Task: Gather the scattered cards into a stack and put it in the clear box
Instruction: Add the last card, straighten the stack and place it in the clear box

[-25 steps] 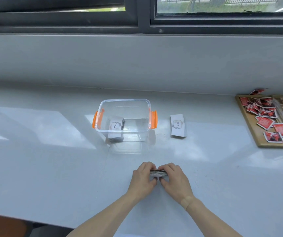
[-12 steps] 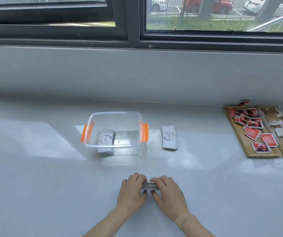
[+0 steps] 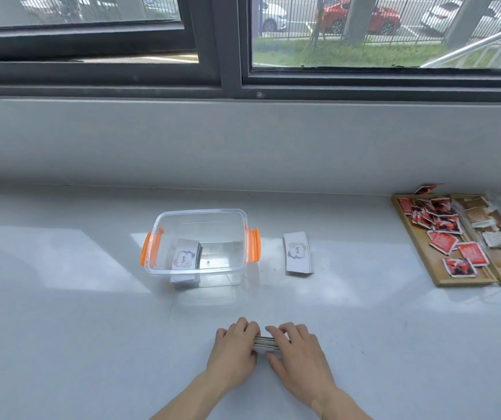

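A stack of cards (image 3: 265, 343) stands on its edge on the white counter, squeezed between my left hand (image 3: 234, 348) and my right hand (image 3: 297, 351); only its top edge shows. Beyond the hands sits the clear box (image 3: 164, 269) with orange side clips, open on top. Inside it, at the left, leans a white stack of cards marked "love" (image 3: 185, 256). Another white card stack (image 3: 297, 252) lies flat on the counter just right of the box.
A wooden tray (image 3: 424, 256) with several red and beige packets sits at the far right. A grey wall and a dark window frame (image 3: 231, 83) rise behind the counter (image 3: 61, 313).
The view has tilted up, so the box and hands sit lower in frame. Both hands keep pressing the card stack between them in the same spot.
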